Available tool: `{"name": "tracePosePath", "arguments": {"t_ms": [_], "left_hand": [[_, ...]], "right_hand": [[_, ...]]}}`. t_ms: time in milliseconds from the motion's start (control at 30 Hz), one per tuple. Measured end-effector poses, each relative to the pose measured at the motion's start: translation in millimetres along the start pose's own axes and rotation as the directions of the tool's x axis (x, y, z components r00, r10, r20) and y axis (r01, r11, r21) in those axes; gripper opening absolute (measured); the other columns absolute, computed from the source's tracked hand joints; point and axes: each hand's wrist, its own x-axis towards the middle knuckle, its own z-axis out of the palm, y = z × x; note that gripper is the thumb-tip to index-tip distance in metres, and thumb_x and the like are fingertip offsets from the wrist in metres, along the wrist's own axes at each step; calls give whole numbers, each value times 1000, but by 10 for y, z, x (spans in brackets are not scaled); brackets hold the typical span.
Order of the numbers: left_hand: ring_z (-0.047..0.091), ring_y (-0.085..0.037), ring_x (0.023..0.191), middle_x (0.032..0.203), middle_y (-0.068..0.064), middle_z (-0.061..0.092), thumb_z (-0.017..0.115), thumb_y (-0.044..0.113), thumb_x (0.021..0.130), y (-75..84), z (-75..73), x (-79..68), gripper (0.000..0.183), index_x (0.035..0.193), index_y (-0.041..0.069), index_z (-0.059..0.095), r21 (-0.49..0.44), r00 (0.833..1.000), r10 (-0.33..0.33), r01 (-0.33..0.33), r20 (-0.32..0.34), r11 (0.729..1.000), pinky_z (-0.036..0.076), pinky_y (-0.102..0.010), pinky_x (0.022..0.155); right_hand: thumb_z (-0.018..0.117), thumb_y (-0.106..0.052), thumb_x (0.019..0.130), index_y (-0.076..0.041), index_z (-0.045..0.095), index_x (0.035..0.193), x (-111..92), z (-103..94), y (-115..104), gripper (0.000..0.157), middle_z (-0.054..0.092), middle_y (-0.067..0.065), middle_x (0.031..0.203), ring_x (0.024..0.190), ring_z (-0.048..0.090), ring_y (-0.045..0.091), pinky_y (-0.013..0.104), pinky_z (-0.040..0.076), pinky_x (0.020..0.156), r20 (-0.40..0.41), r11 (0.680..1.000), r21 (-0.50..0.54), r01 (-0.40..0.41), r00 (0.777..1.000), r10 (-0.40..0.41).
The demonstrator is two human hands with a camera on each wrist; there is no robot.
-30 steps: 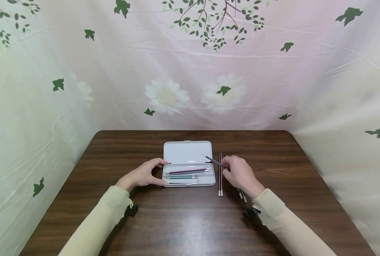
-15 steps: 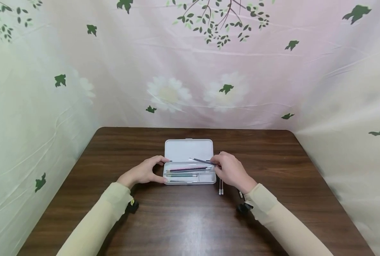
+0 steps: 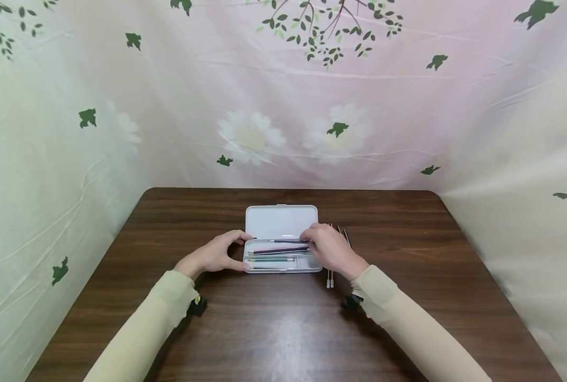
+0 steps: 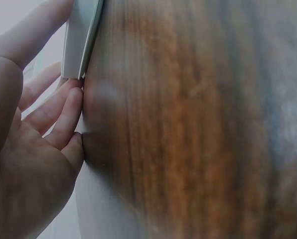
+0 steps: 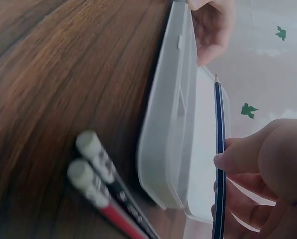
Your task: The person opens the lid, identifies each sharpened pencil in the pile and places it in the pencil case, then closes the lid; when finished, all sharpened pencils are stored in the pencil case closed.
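Note:
A white pencil case (image 3: 281, 222) lies with its lid folded back in the head view, several pencils in its tray. Among them are a dark purple pencil (image 3: 278, 250) and a green pencil (image 3: 271, 260). My left hand (image 3: 211, 257) holds the case's left end, thumb at the near corner and fingers at the far one. Over the case's right end, my right hand (image 3: 333, 249) pinches a dark blue pencil (image 5: 219, 114), its sharpened tip pointing left. The right wrist view shows this pencil between thumb and fingers, along the tray's back side.
Right of the case lie two pencils with white erasers (image 3: 330, 281), one red and one black in the right wrist view. Further dark pencils (image 3: 346, 237) are partly hidden behind my right hand. The wooden table (image 3: 283, 329) ends at a printed cloth (image 3: 283, 132).
My right hand has moved left from beside the case to over it, bringing the dark blue pencil level above the back of the tray. The left hand keeps its place.

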Motion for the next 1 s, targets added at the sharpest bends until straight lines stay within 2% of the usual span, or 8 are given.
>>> {"name": "tracePosePath", "arguments": {"t_ms": [233,467,600,767,867,1000], "left_hand": [[53,-26,132,143,-2,58,91,44,82,4,-4,-6,75,144,20,57,3,1000,18,-18,-3,1000,38,-54,116],[54,-24,131,141,1,59,92,43,81,12,-2,-5,74,143,21,58,-3,1000,11,-11,-6,1000,38,-51,117],[53,-24,131,140,1,59,93,41,81,23,0,-10,74,143,21,58,-10,1000,2,-2,-3,1000,37,-51,117],[53,-23,131,140,2,59,93,39,81,25,7,-2,73,143,22,57,-19,1000,-3,3,1,1000,37,-50,117],[53,-23,131,140,2,59,92,40,82,22,12,4,73,144,22,57,-19,1000,2,-2,0,1000,37,-50,117],[53,-23,131,140,2,59,92,42,81,24,6,-3,74,144,22,57,-8,1000,4,-4,-6,1000,38,-50,117]], "right_hand": [[64,10,92,-11,82,104,118,156,-73,31,75,3,101,98,72,24,42,61,82,27,999,-33,8,1000,-7],[64,10,91,-13,82,102,218,290,-137,32,75,2,99,98,72,24,43,60,82,36,999,-34,5,999,-3],[63,11,92,-12,82,104,274,337,-182,32,76,3,101,99,71,24,41,59,87,50,999,-25,20,999,-19],[63,10,95,-10,80,108,329,392,-215,30,77,4,104,100,71,22,39,57,94,68,998,39,41,997,-44],[63,9,95,-10,79,109,327,388,-191,28,76,4,104,100,71,20,37,57,93,31,996,64,66,997,-68],[64,11,93,-9,78,110,273,302,-67,30,74,5,105,99,71,22,37,59,88,-70,994,80,78,995,-72]]}}
